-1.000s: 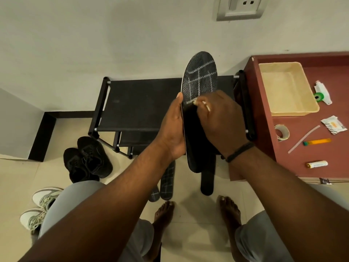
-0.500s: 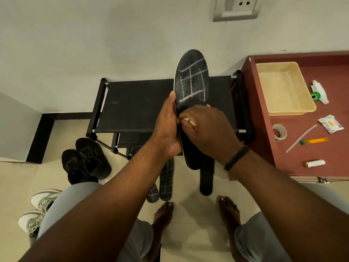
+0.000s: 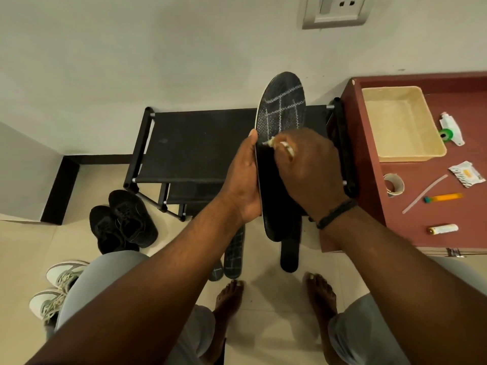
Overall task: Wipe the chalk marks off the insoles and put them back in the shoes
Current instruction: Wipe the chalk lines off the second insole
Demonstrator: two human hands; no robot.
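A black insole [image 3: 284, 106] with a white chalk grid on its upper half stands upright in front of me. My left hand [image 3: 242, 177] grips its left edge. My right hand [image 3: 308, 167] pinches a small whitish piece [image 3: 271, 142] and presses it on the insole at the lowest chalk line. The insole's lower half is dark and shows no marks. On the floor below lie a chalk-lined insole [image 3: 234, 254], a plain black insole [image 3: 290, 254] and the tip of another one [image 3: 216, 272]. Black shoes [image 3: 123, 222] sit at the left, with grey-white sneakers [image 3: 55, 288] nearer me.
A black fabric rack [image 3: 195, 143] stands against the wall behind the insole. To the right, a red table [image 3: 369, 206] carries a beige tray [image 3: 403, 156], a tape roll [image 3: 394, 184], a marker and small items. My bare feet rest on the tiled floor.
My right hand slid down the insole toward me, then back up to the lowest chalk line. The insole, still in my left hand, shifted a little left and back.
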